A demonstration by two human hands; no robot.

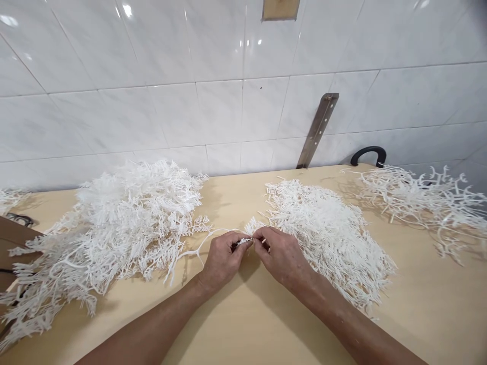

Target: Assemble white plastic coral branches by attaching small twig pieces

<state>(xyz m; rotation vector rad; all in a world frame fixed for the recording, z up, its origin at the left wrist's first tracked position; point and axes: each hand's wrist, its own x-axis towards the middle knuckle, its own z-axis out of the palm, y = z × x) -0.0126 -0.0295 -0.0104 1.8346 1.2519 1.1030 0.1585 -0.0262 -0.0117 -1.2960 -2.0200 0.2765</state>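
Hands meet in the middle of the table (243, 334), just above the wood. The left hand (222, 261) pinches a thin white plastic branch (198, 248) that curves away to the left, and the right hand (279, 256) pinches a little white sprig (254, 225) right at the branch's end. Both hands are closed tight on these small pieces, fingertips almost touching each other, wrists low, arms coming in from the bottom like a V. It looks like the work is only partly done. A big fluffy pile of white branches (125, 218) lies on the left, touching the branch in the left hand. A flatter pile of small sprigs (327, 233) lies on the right, just beside the right hand. Farther right, near the wall (152, 76), is a loose heap of bare stalks (422, 197). I cannot tell which pile is finished and which is waiting, but lots of pieces are in all three.
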